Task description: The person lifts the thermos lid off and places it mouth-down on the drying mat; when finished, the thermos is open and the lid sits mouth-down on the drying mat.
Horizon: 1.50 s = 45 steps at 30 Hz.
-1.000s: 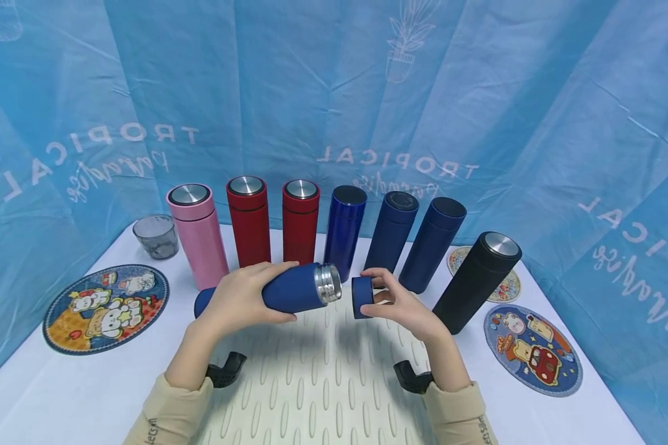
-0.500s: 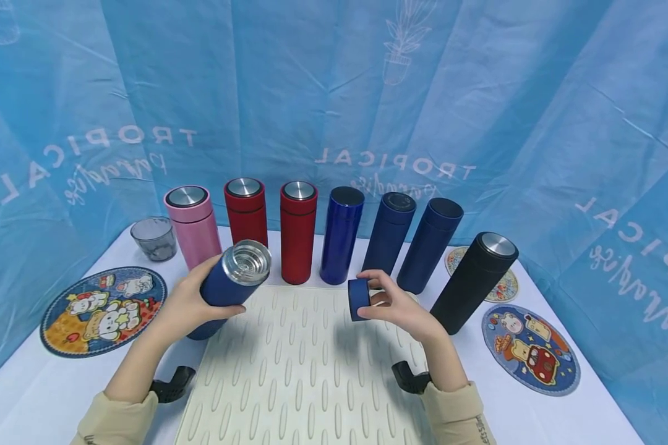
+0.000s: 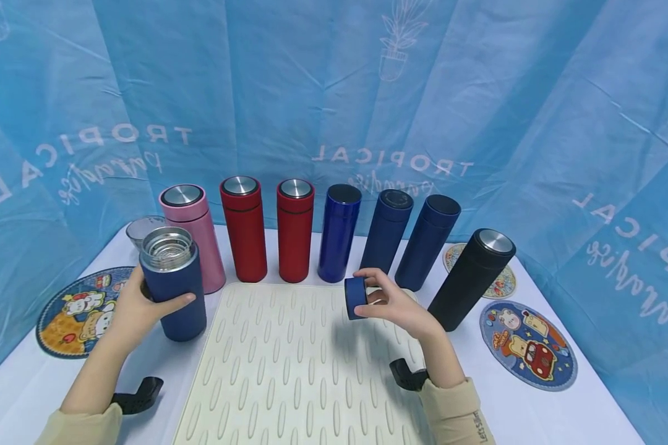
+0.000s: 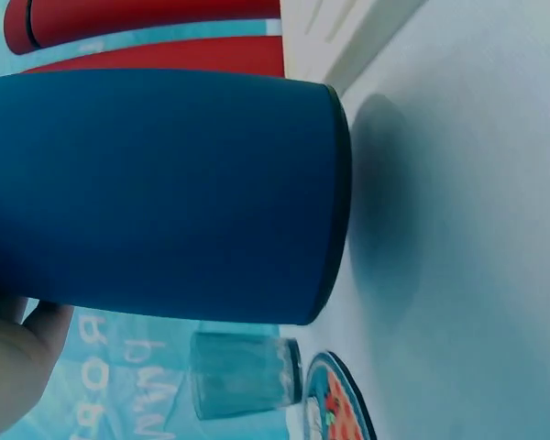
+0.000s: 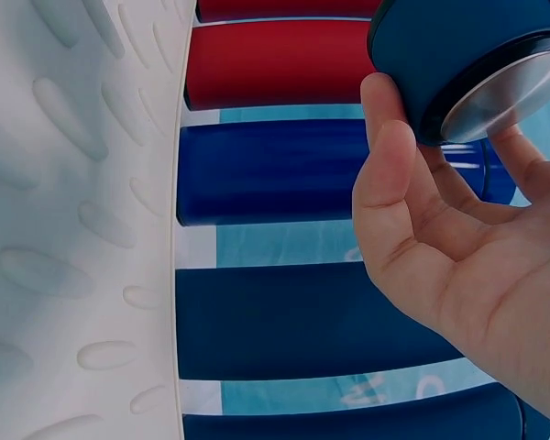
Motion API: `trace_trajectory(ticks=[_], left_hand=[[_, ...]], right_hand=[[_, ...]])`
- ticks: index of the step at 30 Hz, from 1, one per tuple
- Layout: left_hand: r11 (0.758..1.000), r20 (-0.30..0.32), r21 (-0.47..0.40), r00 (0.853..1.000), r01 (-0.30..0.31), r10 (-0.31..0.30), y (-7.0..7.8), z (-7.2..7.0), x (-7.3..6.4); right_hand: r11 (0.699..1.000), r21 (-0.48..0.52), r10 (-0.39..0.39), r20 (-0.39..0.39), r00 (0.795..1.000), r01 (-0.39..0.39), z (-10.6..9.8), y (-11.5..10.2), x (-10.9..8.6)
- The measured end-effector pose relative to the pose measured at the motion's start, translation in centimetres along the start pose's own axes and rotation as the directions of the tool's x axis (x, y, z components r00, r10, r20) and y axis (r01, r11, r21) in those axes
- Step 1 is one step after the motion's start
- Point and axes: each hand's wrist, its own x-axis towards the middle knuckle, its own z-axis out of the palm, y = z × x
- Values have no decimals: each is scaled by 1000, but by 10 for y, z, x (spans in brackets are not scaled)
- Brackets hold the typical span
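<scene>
At the left, my left hand (image 3: 133, 312) grips a navy thermos bottle (image 3: 179, 300) from its left side. The bottle stands upright with its lid off, and its steel mouth faces up. In the left wrist view its base is just over the white tabletop (image 4: 477, 229), a shadow beside it; whether they touch I cannot tell. Over the ribbed cream mat (image 3: 273, 371), my right hand (image 3: 395, 304) pinches the navy lid (image 3: 355, 298) between thumb and fingers. The right wrist view shows the lid's silvery disc (image 5: 504, 92) on the side toward the palm.
Along the back stand a pink thermos (image 3: 200, 241), two red ones (image 3: 244, 238), a glossy blue one (image 3: 338, 238), two navy ones (image 3: 386, 232) and a black one (image 3: 467, 284). A glass cup (image 4: 243, 376) stands behind the left hand. Round cartoon mats (image 3: 529, 346) lie at both sides.
My left hand has carried the navy bottle leftward from near the lid, turning it from lying sideways to upright. The right hand holds the lid in nearly the same place.
</scene>
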Motion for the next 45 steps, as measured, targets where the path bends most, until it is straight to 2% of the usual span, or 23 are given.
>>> trace_trajectory(ticks=[3,9,18,29,36,45], left_hand=[[999,-40,-36,999,-2,1,-4,-4,-1],[996,-60,-90,998,8,-13,-10,-6,-2],[995,-73,-99,997,-2,-5,-15,-4,-1],[993,-43,-109,998,42,-46,-14,-5,3],[993,-36,-112,999,24,-28,-16,-5,3],[993,-76,-122,997,-3,-7,-23,-1,4]], right_hand=[[1000,2,-8,6,1000,8,0,0,1],[1000,-1,-17,12,1000,17,1,1,2],[1000,-10,-8,7,1000,8,1,0,1],[1000,-13,-10,8,1000,10,1,0,2],[1000,-9,-8,16,1000,8,2,0,1],[1000,-10,-8,22,1000,8,3,2,2]])
